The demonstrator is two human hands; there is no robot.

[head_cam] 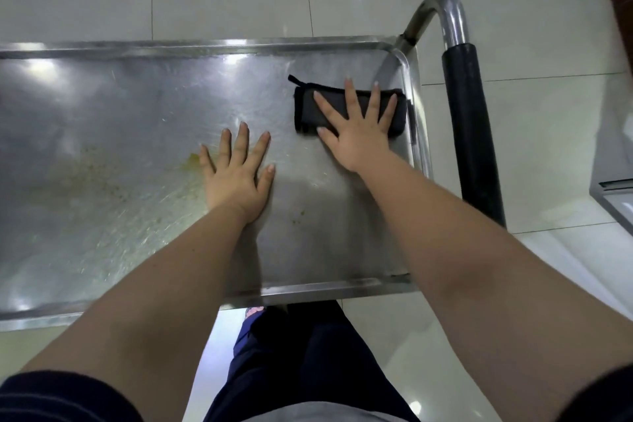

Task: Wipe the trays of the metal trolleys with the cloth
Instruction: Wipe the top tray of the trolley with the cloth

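Black cloth (308, 111) partly hidden under spread right hand (356, 139); left hand (236, 183) spread flat on cropped tray (102, 106).

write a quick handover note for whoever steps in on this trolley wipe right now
Left hand: flat, fingers spread, resting on the bare tray near its middle, holding nothing.
Right hand: flat, fingers spread, pressing the folded dark cloth at the tray's right end, by the far corner.
Done: hard to tell; the right end looks mostly free of marks.
Left: the yellowish stain and scattered specks just left of the left hand need wiping. Other trays are out of view.
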